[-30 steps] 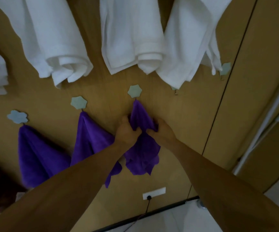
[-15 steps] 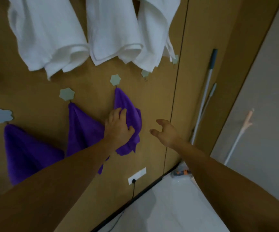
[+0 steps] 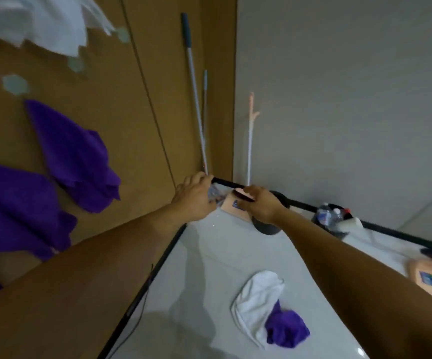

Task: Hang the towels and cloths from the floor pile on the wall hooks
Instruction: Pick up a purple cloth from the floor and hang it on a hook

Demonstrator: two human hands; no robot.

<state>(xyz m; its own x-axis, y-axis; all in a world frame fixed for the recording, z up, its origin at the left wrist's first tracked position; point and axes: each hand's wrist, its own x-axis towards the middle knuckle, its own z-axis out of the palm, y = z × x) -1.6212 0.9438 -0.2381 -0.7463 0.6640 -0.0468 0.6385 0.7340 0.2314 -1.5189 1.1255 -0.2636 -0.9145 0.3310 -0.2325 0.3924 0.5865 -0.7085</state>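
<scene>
Lying crumpled on floor (image 3: 209, 260), white towel (image 3: 255, 299) touching bunched purple cloth (image 3: 286, 330), left hand (image 3: 195, 200), right hand (image 3: 261, 206) empty, fingers relaxed.

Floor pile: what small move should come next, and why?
Probably lower the right hand to the purple cloth lying against the white towel on the floor: it and the left hand look empty, and these two pieces are not yet hung.

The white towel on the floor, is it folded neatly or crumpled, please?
Crumpled: the white towel lies bunched on the floor, a purple cloth heaped against it.
</scene>
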